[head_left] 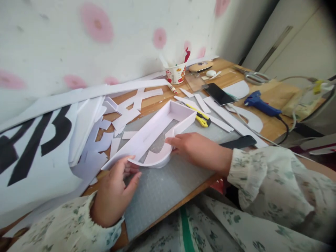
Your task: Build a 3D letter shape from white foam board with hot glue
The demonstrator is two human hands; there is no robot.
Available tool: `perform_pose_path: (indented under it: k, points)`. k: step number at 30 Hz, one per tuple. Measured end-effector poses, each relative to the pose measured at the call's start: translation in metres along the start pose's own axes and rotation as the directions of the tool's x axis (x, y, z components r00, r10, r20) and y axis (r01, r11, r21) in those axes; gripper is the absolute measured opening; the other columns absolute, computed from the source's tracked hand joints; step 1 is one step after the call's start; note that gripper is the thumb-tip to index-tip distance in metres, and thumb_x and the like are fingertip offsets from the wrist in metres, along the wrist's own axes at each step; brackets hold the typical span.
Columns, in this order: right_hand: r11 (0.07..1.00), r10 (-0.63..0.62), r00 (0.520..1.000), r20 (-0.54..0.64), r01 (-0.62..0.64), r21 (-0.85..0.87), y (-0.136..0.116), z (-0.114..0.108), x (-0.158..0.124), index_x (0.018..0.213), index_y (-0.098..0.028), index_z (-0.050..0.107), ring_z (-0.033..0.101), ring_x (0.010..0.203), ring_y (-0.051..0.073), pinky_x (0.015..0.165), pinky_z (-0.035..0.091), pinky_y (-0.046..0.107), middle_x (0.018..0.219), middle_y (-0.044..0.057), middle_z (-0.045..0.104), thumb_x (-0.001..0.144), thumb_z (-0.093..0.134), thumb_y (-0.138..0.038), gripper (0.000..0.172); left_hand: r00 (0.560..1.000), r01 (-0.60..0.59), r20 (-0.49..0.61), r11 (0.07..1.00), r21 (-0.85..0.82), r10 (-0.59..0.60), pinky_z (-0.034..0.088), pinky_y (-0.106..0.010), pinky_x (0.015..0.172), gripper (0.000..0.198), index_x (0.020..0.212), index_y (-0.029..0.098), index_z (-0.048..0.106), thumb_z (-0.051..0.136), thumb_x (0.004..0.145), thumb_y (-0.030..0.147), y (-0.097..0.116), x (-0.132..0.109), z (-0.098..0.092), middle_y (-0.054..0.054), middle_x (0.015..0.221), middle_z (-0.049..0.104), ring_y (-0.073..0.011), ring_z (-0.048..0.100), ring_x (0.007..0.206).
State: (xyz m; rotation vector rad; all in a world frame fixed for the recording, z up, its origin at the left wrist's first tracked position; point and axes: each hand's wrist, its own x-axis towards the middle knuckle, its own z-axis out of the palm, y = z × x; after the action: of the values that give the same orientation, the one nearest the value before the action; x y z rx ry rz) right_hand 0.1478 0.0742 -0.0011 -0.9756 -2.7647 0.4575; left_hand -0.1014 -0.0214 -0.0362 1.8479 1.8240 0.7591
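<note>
A white wall with pink flowers (pixel 97 22) rises behind a wooden table (pixel 273 131), whose near part carries a grey mat (pixel 157 199). To the left lies a big paper sheet (pixel 36 189) printed with black shapes, partly beneath pale board scraps. On the mat, near the middle of the table, sits a white open box (pixel 145 138) with a straight long side and a curved near end. The two hands are apart, each at that near end. The right hand (pixel 187 147) pinches the curved side, thumb on the inner face and fingers outside; the left hand (pixel 118 189) is loosely curled, fingertips touching the near left corner, thumb standing away from them. Beyond the right hand, a blue glue gun (pixel 262 104) lies near the table's right edge, with scissors (pixel 256 77) farther back. A black phone (pixel 219 93) rests between the glue gun and a paper cup (pixel 175 74). A yellow knife (pixel 201 119) lies just beside the box's far end, and a small crayon (pixel 172 88) lies near the cup.
</note>
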Motion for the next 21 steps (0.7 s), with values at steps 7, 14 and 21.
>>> perform_pose_path:
  k: [7,14,21]
  points:
    - [0.979,0.110,0.994,-0.013,-0.111,-0.171,-0.017,0.011,-0.009,0.139,-0.011,0.038,0.066,0.067,0.022,0.052,0.041,0.028,0.079,0.007,0.069,0.092,0.040,-0.012,0.047,1.000,0.011,-0.021,1.000,0.025,-0.011,0.059,-0.037,0.079,0.037,0.115,0.017,0.049,0.054,0.084,0.036,-0.004,-0.002,-0.003,-0.007,0.090,0.069,-0.0223,0.071,0.083]
    - [0.972,0.134,0.989,0.056,-0.120,-0.203,-0.021,0.011,-0.011,0.143,-0.011,0.028,0.065,0.056,0.020,0.044,0.038,0.026,0.070,0.005,0.069,0.091,0.038,-0.013,0.053,0.997,0.005,-0.071,0.982,0.187,0.009,0.061,-0.036,0.074,0.039,0.114,0.021,0.053,0.055,0.082,0.043,-0.001,-0.003,-0.007,-0.008,0.094,0.072,-0.0251,0.072,0.084]
    - [0.968,0.117,0.991,0.058,-0.101,-0.229,-0.020,0.011,-0.009,0.139,-0.011,0.032,0.064,0.053,0.021,0.041,0.035,0.026,0.066,0.005,0.067,0.091,0.040,-0.016,0.049,0.997,-0.008,-0.073,0.967,0.256,0.028,0.061,-0.033,0.070,0.037,0.113,0.022,0.054,0.054,0.083,0.044,-0.001,-0.004,-0.008,-0.006,0.092,0.073,-0.0234,0.073,0.081]
